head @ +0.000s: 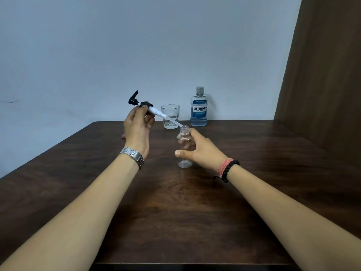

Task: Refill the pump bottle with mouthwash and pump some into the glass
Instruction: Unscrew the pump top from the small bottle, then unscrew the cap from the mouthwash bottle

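One clear pump bottle (184, 151) stands mid-desk (254, 173), the right hand (197, 149) in a grasping grip around it. The left hand (137, 130) pinches one pump head (144, 105), tube tip at the neck. At twelve o'clock: one glass (170, 116), one mouthwash bottle (198, 107).

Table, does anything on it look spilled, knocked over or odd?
Nothing spilled. The pump head is off the clear bottle, held tilted with its tube tip at the mouth. The glass and mouthwash bottle stand upright.
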